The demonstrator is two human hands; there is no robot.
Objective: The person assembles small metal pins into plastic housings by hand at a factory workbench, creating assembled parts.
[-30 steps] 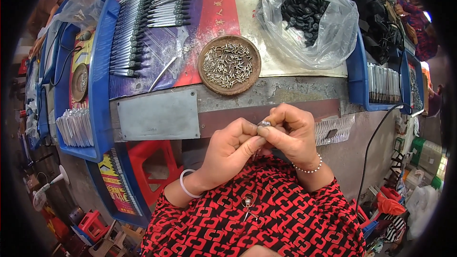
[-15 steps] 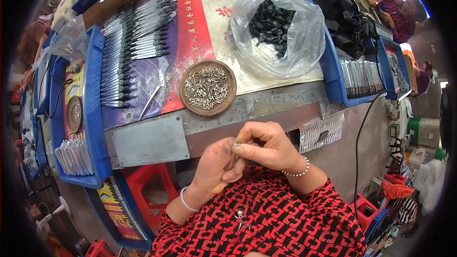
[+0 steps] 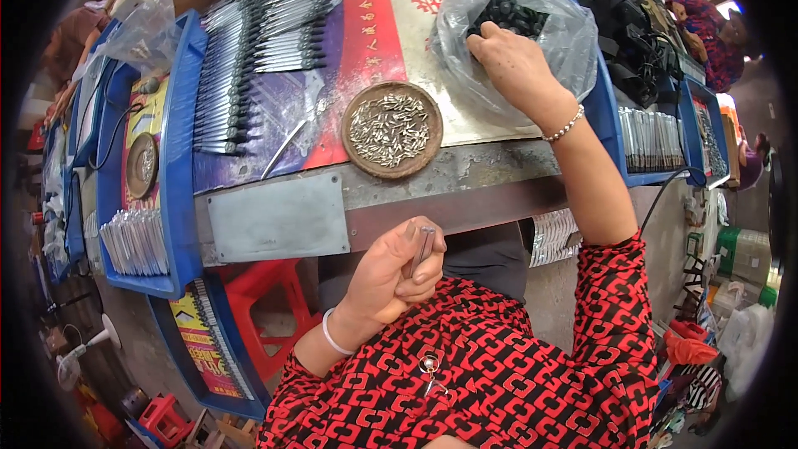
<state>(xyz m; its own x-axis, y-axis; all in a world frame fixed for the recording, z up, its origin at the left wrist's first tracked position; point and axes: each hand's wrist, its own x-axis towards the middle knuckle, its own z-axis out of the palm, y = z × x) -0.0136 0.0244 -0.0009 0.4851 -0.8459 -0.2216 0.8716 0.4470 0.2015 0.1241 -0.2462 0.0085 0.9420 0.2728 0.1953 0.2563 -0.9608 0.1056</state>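
My left hand (image 3: 399, 270) is closed around a few thin metal rods (image 3: 422, 251), which stick up past the thumb in front of my body. Over at the clear plastic bag (image 3: 573, 58), my right hand (image 3: 507, 62) dips its curled fingers among small black parts (image 3: 511, 15). Its fingertips are pressed together, but what lies between them is hidden. A round brown dish (image 3: 356, 154) full of tiny silver metal tips (image 3: 391, 129) sits between the hands. Left of it, long silver rods with black ends (image 3: 229, 75) lie in stacked rows on the table.
A blue tray (image 3: 187, 150) at the left holds a bundle of silver rods (image 3: 135, 241). Another blue tray (image 3: 611, 141) stands right of the bag with rods and black cords. A grey metal plate (image 3: 278, 220) lies along the table's front edge. A red stool (image 3: 266, 299) stands below.
My right hand has left my left hand and reached forward into the plastic bag. The left hand stays near my body, still gripping the thin rods.
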